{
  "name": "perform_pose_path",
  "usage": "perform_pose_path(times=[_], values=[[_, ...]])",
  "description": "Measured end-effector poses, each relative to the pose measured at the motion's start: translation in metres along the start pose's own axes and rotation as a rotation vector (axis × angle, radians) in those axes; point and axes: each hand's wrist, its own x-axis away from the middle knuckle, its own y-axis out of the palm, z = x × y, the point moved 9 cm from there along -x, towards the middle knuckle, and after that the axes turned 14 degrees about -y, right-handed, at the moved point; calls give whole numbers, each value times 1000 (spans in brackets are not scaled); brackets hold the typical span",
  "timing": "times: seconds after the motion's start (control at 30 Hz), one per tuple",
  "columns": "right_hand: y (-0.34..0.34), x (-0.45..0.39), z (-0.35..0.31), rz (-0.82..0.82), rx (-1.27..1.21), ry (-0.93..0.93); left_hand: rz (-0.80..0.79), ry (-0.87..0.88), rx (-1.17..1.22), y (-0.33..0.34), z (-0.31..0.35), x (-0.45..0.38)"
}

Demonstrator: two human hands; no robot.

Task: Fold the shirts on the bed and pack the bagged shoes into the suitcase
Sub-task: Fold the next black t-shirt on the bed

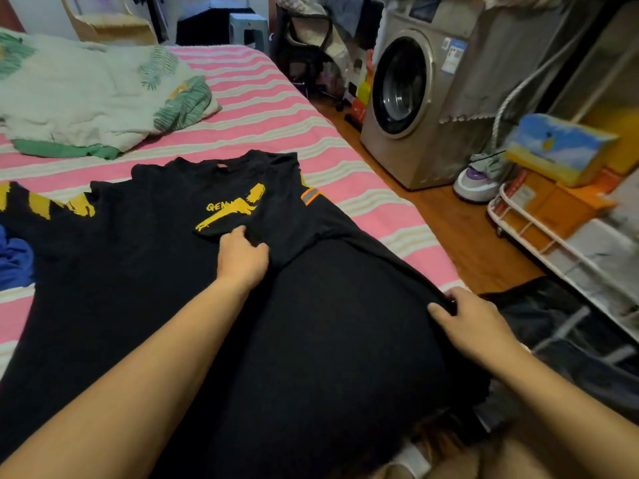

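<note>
Both forearms reach out from under the camera over a black shirt spread across the pink striped bed. Her right hand is pinching the shirt's side edge where it hangs over the mattress edge, fingers curled into the cloth. Her left hand is further up, at chest height, with thumb and fingers gathered on the folded-in right sleeve just below the yellow print. That side is already turned inward; the other sleeve, with its yellow stripes, lies flat out to the left.

From where I'm standing, the step looks like squaring up this first lengthwise fold. To do it well, she should draw the hem end taut with the right hand while the left pins the sleeve, so the folded edge runs straight from shoulder to hem and no slack bunches underneath. Then smooth toward the collar before taking the far side.

Down by the bed there's something dark, possibly the suitcase, though it's too blurred to say. No bagged shoes that I can make out.
</note>
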Motion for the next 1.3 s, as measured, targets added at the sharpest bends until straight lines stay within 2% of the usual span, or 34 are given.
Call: perform_pose_path(times=[0.07,0.13,0.2,0.33,0.4,0.5,0.57,0.63,0.77,0.87,0.9,0.97,1.03,1.07,1.13,1.17,1.23,1.3], values=[[0,18,18,-51,-10,54,40,88,-143,1,5,4],[-4,34,28,-60,16,55,14,103,-179,-7,5,-2],[-15,46,21,-25,51,-61,-24,82,-23,-29,7,-5],[-40,77,-48,-10,28,-447,-186,-47,506,-90,30,-2],[-42,96,-94,-51,-30,-580,-211,-37,575,-128,44,-6],[-12,124,-156,-194,-174,-692,-158,2,599,-174,40,-4],[27,140,-185,-311,-232,-707,-144,-1,567,-188,28,2],[61,150,-205,-356,-308,-677,-177,-13,554,-194,19,6],[78,160,-236,-276,-513,-658,-190,53,552,-214,50,15],[76,170,-257,-199,-564,-688,-214,111,657,-230,78,21],[82,174,-264,-223,-563,-701,-197,126,653,-235,82,27],[103,186,-278,-420,-555,-728,-137,129,554,-238,73,30],[125,199,-282,-638,-469,-796,-99,58,429,-230,34,27],[126,199,-277,-644,-392,-853,-65,6,361,-224,7,24],[107,180,-253,-421,-279,-868,5,-98,230,-210,-53,29],[93,164,-228,-268,-249,-779,29,-157,203,-201,-84,40],[67,136,-163,-40,-216,-500,-25,-255,244,-172,-141,75],[60,121,-110,13,-251,-266,-66,-244,217,-150,-178,126]])
